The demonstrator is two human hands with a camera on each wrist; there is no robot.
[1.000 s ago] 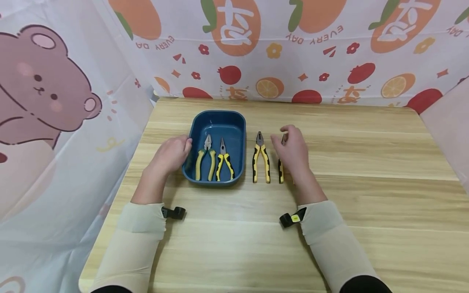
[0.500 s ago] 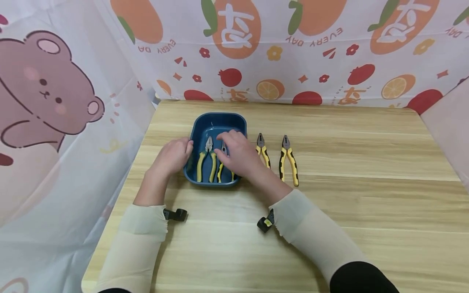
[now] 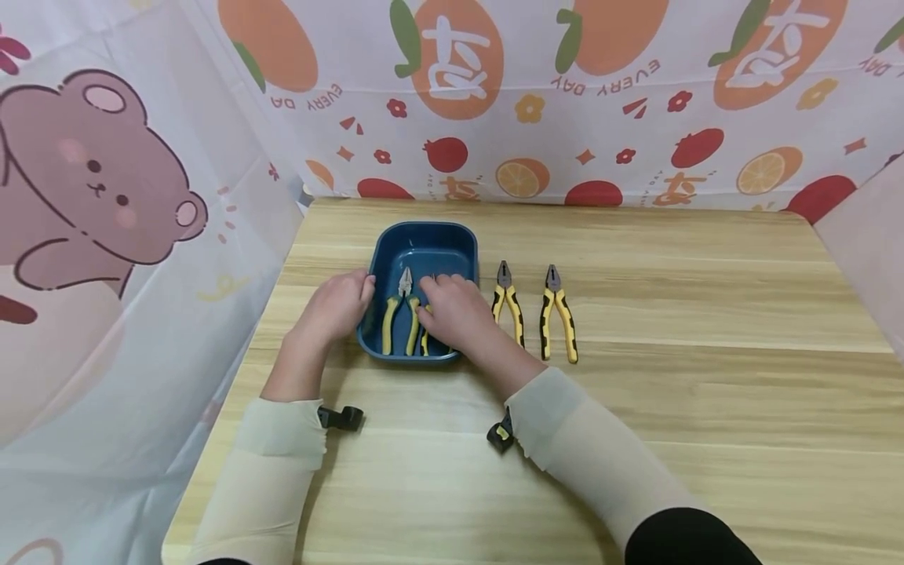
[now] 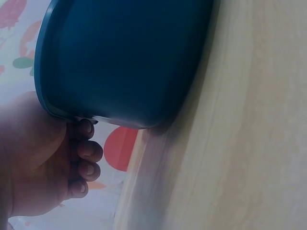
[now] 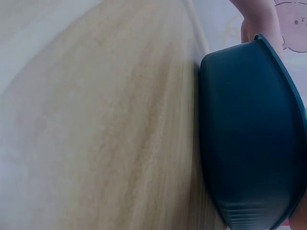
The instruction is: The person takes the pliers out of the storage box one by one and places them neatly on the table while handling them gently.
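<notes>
This was a cloth-screened tabletop corner, though whether inside a home or studio could not be told: a wood-grain table (image 3: 671,314) lay beneath the left hand (image 3: 339,304) and right hand (image 3: 455,314), a fruit-printed cloth (image 3: 607,110) hung beyond both, a bear-printed cloth (image 3: 127,345) hung left of the left hand, and a pale screen (image 3: 865,251) stood well right of the right hand
</notes>
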